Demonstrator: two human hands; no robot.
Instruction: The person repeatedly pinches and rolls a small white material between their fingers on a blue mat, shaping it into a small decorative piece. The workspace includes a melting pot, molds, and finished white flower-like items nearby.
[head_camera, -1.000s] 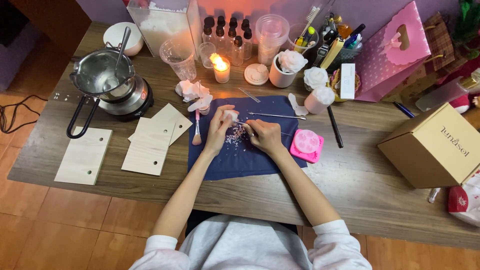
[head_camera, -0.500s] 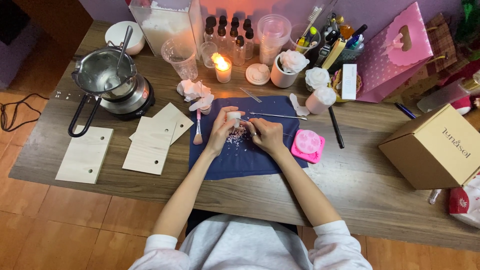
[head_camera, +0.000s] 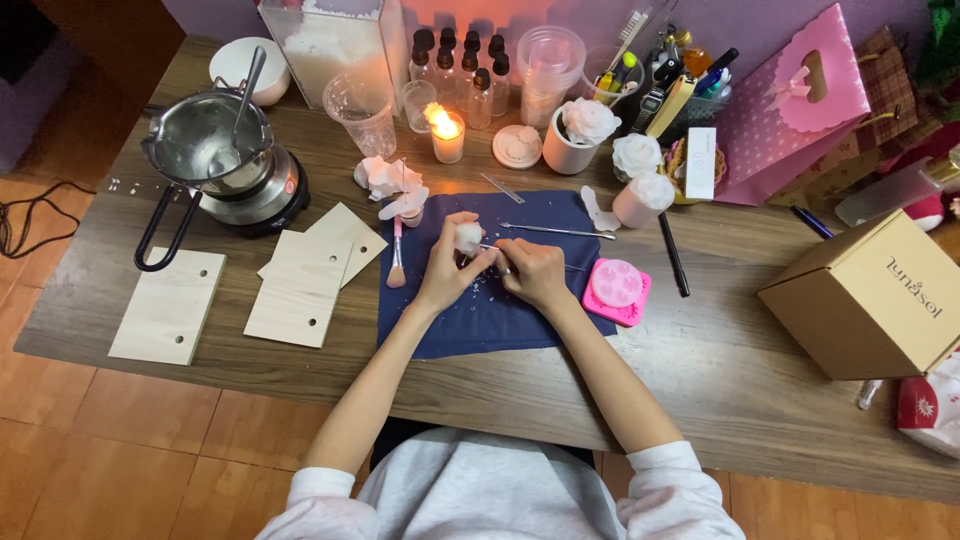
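Observation:
My left hand (head_camera: 452, 270) holds a small white wax flower (head_camera: 468, 237) above a dark blue cloth (head_camera: 480, 318). My right hand (head_camera: 532, 272) grips a thin metal tool (head_camera: 488, 248) whose tip meets the flower. White wax crumbs lie on the cloth beneath both hands. A second metal tool (head_camera: 560, 231) rests on the cloth beyond my hands, a pink silicone mould (head_camera: 617, 290) sits just right of my right hand, and a pink-handled brush (head_camera: 397, 255) lies at the cloth's left edge.
Wooden boards (head_camera: 300, 285) lie left of the cloth, with a metal pot on a hot plate (head_camera: 215, 160) behind them. A lit candle (head_camera: 446, 135), white flower candles (head_camera: 640, 190), bottles, cups and a pink bag (head_camera: 790, 100) crowd the back. A cardboard box (head_camera: 870, 295) stands right.
Both hands stay over the blue cloth. My left hand has lifted the white flower slightly and my right hand has closed in beside it with the tool.

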